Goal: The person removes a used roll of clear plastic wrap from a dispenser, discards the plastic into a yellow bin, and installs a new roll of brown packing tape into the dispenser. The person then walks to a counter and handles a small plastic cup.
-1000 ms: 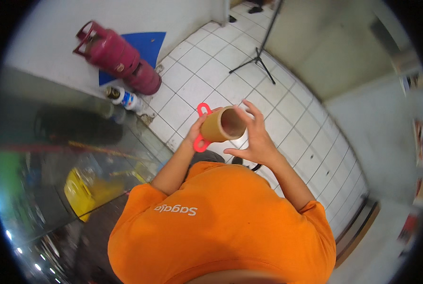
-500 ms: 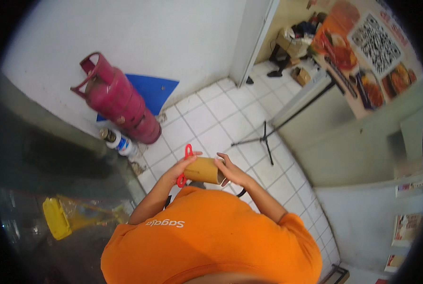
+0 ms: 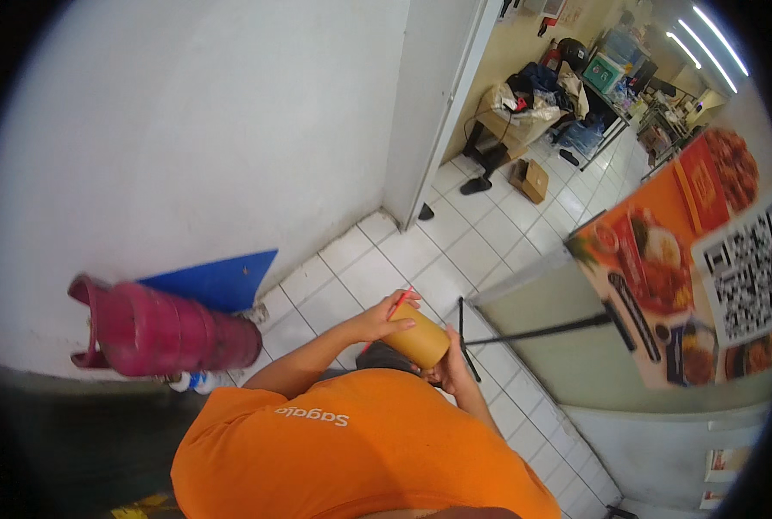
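Observation:
Just in front of my orange shirt (image 3: 343,441), a brown cardboard tube (image 3: 423,337) is held between both hands, slanting down toward the right. My left hand (image 3: 382,320) is closed round its left end, thumb on top. A thin red piece (image 3: 400,303) shows beside the fingers of that hand; its kind is not clear now. My right hand (image 3: 451,372) grips the tube's lower right end from the side and below, its fingers partly hidden by the tube.
A pink gas cylinder (image 3: 174,330) stands at the left before a blue panel (image 3: 222,278), a white bottle (image 3: 197,381) beside it. A black stand (image 3: 542,330) and a food poster (image 3: 663,259) are at the right. Beyond the doorway lie a cardboard box (image 3: 530,180) and a cluttered table (image 3: 511,130).
My view has swung, showing more of the room past the doorway. The tube has tilted, its right end now lower, and my right hand has shifted beneath that end.

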A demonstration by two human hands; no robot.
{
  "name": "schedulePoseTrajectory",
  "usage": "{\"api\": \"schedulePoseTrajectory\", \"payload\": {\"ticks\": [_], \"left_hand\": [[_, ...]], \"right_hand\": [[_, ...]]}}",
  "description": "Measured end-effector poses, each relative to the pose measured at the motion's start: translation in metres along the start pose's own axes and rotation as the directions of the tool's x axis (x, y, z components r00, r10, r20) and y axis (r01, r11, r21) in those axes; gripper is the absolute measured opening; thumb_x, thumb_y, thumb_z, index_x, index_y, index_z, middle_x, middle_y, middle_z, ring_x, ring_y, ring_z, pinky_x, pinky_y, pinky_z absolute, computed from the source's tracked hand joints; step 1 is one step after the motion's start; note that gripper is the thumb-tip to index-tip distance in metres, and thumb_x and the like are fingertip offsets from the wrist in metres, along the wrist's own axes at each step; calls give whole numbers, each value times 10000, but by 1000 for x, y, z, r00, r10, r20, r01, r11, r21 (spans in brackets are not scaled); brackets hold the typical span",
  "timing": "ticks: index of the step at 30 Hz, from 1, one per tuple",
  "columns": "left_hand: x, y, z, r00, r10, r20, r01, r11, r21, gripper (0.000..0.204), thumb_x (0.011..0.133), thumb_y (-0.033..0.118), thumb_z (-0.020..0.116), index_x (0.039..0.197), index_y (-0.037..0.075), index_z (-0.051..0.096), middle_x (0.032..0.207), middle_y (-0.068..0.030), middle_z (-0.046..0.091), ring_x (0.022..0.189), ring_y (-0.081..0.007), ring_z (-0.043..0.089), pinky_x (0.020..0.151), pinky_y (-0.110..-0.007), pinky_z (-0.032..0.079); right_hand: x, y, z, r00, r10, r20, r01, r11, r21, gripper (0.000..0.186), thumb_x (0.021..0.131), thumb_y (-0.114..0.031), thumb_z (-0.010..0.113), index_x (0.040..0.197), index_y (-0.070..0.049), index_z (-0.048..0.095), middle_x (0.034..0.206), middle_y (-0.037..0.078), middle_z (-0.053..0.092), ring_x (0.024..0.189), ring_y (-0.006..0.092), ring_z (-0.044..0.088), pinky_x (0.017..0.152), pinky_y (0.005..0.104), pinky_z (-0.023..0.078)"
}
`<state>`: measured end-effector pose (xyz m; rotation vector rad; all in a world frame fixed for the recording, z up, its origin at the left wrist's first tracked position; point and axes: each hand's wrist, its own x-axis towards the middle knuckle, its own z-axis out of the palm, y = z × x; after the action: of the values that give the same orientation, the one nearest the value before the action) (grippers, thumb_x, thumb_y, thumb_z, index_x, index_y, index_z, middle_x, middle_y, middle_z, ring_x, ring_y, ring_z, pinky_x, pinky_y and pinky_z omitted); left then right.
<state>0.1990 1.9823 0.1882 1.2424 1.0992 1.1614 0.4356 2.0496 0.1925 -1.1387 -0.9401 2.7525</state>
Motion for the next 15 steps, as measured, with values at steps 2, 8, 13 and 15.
{"api": "schedulePoseTrajectory", "payload": {"ticks": [2,8,13,15], "left_hand": [[43,14,-42,997,-75,24,75,997,-9,606,977,283,615,1483,77,352,1359,-123,517,1258,-220,516,1065,-394,429],[163,9,-148,985,-155,75,162,698,-698,621,1009,404,537,1521,123,326,1418,-146,517,1308,-259,514,1043,-410,464],[299,24,-212,958,-174,229,286,506,-813,572,1043,443,419,1498,99,379,1490,-122,473,1314,-259,524,1032,-438,489],[354,56,-231,941,-133,311,332,535,-777,582,1041,464,413,1485,87,398,1488,-121,477,1313,-263,525,1023,-431,493]], "right_hand": [[26,-50,3,999,7,-44,-10,998,-55,958,888,-852,200,1363,-62,460,780,168,648,535,215,618,483,274,432],[69,-214,-1,994,-92,61,105,959,-265,854,980,-742,195,1385,-33,446,901,168,691,788,256,702,595,307,501],[127,-284,-33,830,-530,-173,546,836,57,568,1031,-552,406,1269,-55,542,815,101,646,720,239,651,580,307,471],[160,-300,-49,725,-503,-470,628,762,154,519,1038,-516,421,1158,-47,607,691,45,580,615,194,575,589,306,442]]}}
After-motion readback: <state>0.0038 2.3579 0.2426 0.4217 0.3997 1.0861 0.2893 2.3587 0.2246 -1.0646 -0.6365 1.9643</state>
